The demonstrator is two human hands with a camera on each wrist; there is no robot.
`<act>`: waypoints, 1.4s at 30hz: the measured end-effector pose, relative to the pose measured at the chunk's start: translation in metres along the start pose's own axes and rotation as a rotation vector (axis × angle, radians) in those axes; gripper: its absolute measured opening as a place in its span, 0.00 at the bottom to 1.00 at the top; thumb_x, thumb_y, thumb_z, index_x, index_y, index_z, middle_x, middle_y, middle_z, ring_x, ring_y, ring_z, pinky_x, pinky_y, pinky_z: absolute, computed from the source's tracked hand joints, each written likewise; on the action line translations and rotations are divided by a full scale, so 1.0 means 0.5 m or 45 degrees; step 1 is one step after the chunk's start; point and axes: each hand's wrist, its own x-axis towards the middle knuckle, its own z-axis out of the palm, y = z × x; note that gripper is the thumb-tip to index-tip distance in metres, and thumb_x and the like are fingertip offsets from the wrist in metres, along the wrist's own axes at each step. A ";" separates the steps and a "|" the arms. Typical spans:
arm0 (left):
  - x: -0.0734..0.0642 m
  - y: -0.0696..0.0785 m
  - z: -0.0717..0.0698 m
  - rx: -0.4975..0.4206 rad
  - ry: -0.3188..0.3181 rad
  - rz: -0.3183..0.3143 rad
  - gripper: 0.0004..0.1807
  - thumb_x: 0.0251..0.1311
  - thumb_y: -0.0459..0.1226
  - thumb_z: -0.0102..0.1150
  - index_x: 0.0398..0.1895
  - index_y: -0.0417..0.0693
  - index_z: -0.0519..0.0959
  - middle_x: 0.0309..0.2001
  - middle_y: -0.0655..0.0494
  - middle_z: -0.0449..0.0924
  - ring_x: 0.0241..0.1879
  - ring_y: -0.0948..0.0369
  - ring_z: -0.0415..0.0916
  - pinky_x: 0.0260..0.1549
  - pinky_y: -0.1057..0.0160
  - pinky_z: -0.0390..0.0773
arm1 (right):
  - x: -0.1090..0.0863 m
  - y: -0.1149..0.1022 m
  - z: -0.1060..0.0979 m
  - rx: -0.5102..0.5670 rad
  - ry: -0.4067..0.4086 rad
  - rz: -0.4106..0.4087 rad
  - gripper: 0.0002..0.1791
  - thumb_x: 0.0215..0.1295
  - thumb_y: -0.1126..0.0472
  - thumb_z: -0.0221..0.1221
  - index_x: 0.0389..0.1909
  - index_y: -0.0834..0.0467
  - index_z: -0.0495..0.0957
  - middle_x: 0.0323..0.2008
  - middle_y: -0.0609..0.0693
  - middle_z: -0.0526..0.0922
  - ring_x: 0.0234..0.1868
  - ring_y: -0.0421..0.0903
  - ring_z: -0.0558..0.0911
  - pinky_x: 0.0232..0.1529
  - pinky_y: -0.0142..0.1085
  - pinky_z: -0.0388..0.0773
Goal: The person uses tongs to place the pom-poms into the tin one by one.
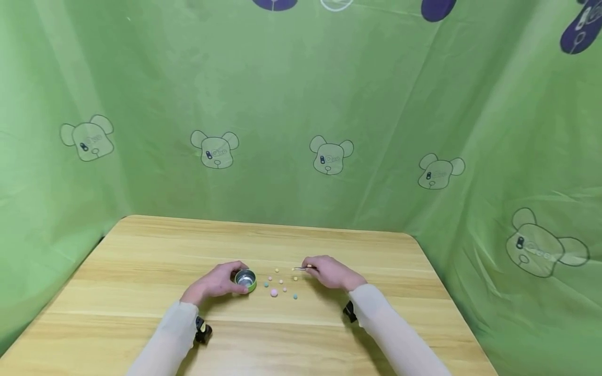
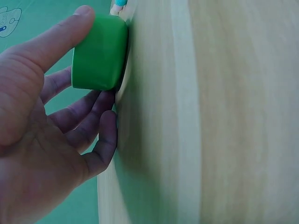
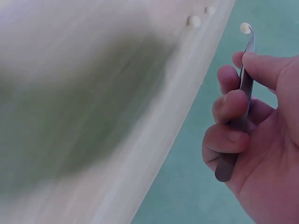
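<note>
In the head view my left hand [image 1: 217, 282] grips a small round green tin [image 1: 254, 286], thumb on the near side and fingers around the far side. Its open top shows a bare metal inside. The left wrist view shows the green wall of the tin [image 2: 100, 53] standing on the table, with the thumb along its edge. My right hand [image 1: 331, 271] holds curved-tip metal tweezers [image 3: 242, 100] between thumb and curled fingers. At their tip is a pale yellow ball [image 3: 245, 28], raised over the table in the right wrist view.
Several small balls lie scattered between the hands, among them a larger pink ball [image 1: 274, 293], a blue-green ball [image 1: 295, 296] and a yellow ball [image 1: 277, 270]. The wood-grain table [image 1: 282, 344] ends at a green curtain [image 1: 273, 188] behind and at both sides.
</note>
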 end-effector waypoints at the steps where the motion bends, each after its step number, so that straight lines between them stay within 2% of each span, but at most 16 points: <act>1: 0.000 0.000 0.000 -0.002 -0.001 0.001 0.26 0.50 0.41 0.70 0.53 0.48 0.74 0.46 0.54 0.77 0.47 0.55 0.73 0.51 0.48 0.71 | 0.003 -0.004 -0.002 0.004 0.000 -0.006 0.09 0.72 0.62 0.49 0.44 0.58 0.78 0.39 0.51 0.82 0.36 0.41 0.76 0.41 0.40 0.75; 18: 0.012 0.004 -0.004 0.022 0.015 0.012 0.26 0.48 0.40 0.71 0.51 0.47 0.74 0.45 0.54 0.78 0.46 0.56 0.74 0.51 0.49 0.71 | 0.070 -0.076 -0.028 0.005 -0.020 -0.039 0.11 0.72 0.61 0.49 0.47 0.58 0.77 0.39 0.52 0.82 0.34 0.39 0.76 0.40 0.37 0.75; 25: 0.009 0.001 -0.001 0.016 0.009 0.031 0.25 0.49 0.39 0.71 0.51 0.45 0.74 0.45 0.53 0.78 0.46 0.55 0.74 0.52 0.49 0.70 | 0.092 -0.104 -0.021 0.010 -0.061 -0.041 0.10 0.72 0.61 0.50 0.47 0.55 0.77 0.39 0.50 0.82 0.33 0.37 0.75 0.39 0.33 0.75; 34: 0.010 -0.010 0.000 0.014 -0.004 0.039 0.24 0.48 0.40 0.71 0.50 0.47 0.75 0.43 0.55 0.78 0.45 0.57 0.74 0.50 0.49 0.71 | 0.114 -0.134 -0.002 -0.012 -0.093 -0.075 0.10 0.72 0.60 0.50 0.47 0.54 0.77 0.40 0.46 0.82 0.39 0.37 0.78 0.46 0.34 0.75; 42: 0.009 -0.012 0.002 0.012 -0.001 0.034 0.24 0.48 0.40 0.71 0.49 0.47 0.75 0.43 0.56 0.78 0.45 0.57 0.74 0.50 0.49 0.71 | 0.130 -0.151 0.012 -0.027 -0.126 -0.079 0.10 0.72 0.59 0.49 0.46 0.53 0.77 0.40 0.44 0.81 0.38 0.35 0.77 0.44 0.31 0.75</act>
